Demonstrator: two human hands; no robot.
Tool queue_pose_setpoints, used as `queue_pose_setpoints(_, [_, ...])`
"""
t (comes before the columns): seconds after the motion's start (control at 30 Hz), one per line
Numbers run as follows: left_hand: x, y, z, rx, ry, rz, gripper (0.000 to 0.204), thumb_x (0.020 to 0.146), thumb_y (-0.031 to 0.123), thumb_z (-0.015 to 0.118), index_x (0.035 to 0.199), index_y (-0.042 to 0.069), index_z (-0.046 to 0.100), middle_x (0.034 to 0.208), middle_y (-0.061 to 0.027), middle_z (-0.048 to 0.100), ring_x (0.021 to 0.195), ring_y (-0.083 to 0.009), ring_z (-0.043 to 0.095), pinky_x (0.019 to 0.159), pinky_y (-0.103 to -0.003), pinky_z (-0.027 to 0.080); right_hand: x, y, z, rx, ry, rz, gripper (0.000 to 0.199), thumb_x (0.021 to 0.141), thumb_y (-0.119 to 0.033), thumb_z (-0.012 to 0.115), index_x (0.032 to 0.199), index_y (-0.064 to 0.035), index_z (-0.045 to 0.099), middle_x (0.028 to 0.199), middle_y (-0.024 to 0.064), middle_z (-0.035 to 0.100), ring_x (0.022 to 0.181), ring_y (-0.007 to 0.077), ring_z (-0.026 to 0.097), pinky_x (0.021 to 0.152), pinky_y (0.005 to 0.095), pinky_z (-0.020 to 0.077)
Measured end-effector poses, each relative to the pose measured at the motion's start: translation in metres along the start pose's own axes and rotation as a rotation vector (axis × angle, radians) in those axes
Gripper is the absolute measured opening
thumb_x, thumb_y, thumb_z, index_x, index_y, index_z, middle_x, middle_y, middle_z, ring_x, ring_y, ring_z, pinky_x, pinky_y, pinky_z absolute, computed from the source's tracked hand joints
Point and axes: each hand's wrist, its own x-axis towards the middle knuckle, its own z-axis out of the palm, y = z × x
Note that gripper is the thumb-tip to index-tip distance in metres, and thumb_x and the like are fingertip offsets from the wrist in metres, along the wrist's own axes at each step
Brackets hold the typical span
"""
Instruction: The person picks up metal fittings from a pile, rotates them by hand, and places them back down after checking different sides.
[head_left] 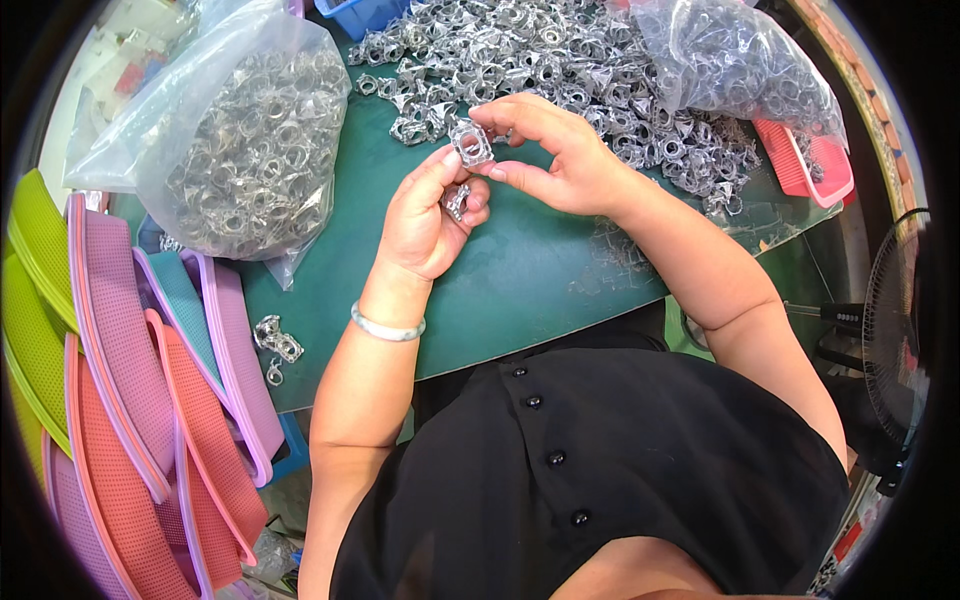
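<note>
Between my two hands, above the green tabletop point(500, 290), is a small silvery metal casting point(471, 144) with a ring-like opening. My left hand point(425, 215) pinches it from below with thumb and fingers. A second metal part point(456, 202) sits in the curled lower fingers of that same hand. My right hand point(560, 155) grips the casting's right side, its forefinger over the top and its thumb at the lower edge. A pale bangle circles my left wrist. Just beyond my hands spreads a big heap of similar metal castings point(520, 60).
A clear plastic bag point(260, 150) full of castings stands at left, another bag point(740, 70) at far right over a pink basket point(810, 165). Stacked coloured baskets point(120, 330) crowd the left. A few loose castings point(278, 340) lie near the table's left edge. A fan point(890, 330) stands right.
</note>
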Motion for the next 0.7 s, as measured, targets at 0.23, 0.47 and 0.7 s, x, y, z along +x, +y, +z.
queue_pose_setpoints(0.23, [-0.0001, -0.0003, -0.0004, 0.015, -0.019, -0.02, 0.027, 0.091, 0.02, 0.04, 0.108, 0.0, 0.05, 0.088, -0.0044, 0.056, 0.062, -0.009, 0.046, 0.051, -0.022, 0.036, 0.0004, -0.0002, 0.001, -0.029, 0.026, -0.037, 0.048, 0.069, 0.0, 0.066, 0.115, -0.0062, 0.053, 0.104, 0.0081, 0.057, 0.085, 0.0183, 0.054, 0.067, 0.0274, 0.0455])
queue_pose_setpoints(0.47, [0.0003, -0.0017, -0.003, -0.018, 0.0, -0.045, 0.031, 0.092, 0.026, 0.039, 0.105, 0.002, 0.053, 0.087, -0.0055, 0.059, 0.061, -0.0103, 0.046, 0.052, -0.023, 0.036, 0.0016, -0.0042, 0.0005, -0.033, 0.046, -0.041, 0.049, 0.067, 0.002, 0.066, 0.113, -0.0072, 0.054, 0.1, 0.0073, 0.058, 0.079, 0.0175, 0.055, 0.067, 0.0273, 0.0465])
queue_pose_setpoints(0.7, [0.0009, -0.0026, -0.0053, 0.013, -0.003, -0.03, 0.03, 0.092, 0.027, 0.04, 0.102, 0.002, 0.054, 0.085, -0.0063, 0.059, 0.061, -0.0106, 0.049, 0.052, -0.023, 0.038, 0.0012, -0.0025, 0.0005, -0.061, 0.031, -0.061, 0.048, 0.067, 0.004, 0.063, 0.113, -0.0071, 0.055, 0.096, 0.0064, 0.058, 0.077, 0.0173, 0.054, 0.067, 0.0271, 0.0464])
